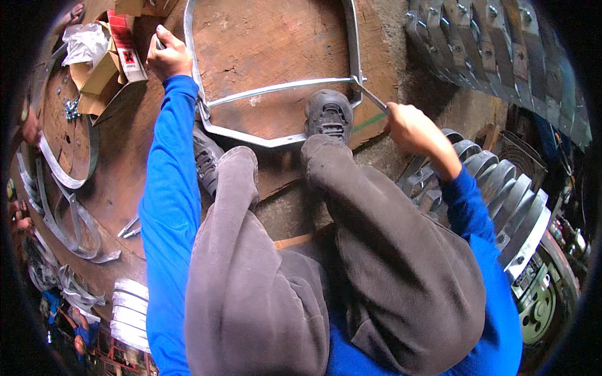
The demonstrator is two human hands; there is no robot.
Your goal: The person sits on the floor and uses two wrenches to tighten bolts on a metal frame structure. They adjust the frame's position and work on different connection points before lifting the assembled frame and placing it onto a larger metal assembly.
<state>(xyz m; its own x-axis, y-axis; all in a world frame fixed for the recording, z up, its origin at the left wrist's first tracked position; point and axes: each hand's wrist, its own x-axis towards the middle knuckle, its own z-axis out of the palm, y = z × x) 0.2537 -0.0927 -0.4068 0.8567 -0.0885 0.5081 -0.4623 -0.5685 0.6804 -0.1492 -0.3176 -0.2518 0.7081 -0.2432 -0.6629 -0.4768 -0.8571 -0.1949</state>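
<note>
A bent flat-metal frame (pixel 251 139) lies on the brown wooden surface before me, with a straight crossbar (pixel 282 88) spanning it. My right hand (pixel 417 130) is closed around the end of a wrench-like metal tool (pixel 375 100). The tool's far end meets the frame's right corner, where the crossbar joins. Beside the frame's left side, my left hand (pixel 170 57) is closed in a fist. A small dark piece shows at its fingers, but its kind is hidden. My right shoe (pixel 329 116) overlaps the frame's near edge; my left shoe (pixel 207 160) is by its left corner.
Opened cardboard boxes (pixel 100 78) and a small pile of nuts or bolts (pixel 71 109) lie at the left. Curved metal strips (pixel 78 225) spread below them, near another person's hand (pixel 30 128). Bent metal bands (pixel 501 182) and stacked metal pieces (pixel 495 50) stand at the right.
</note>
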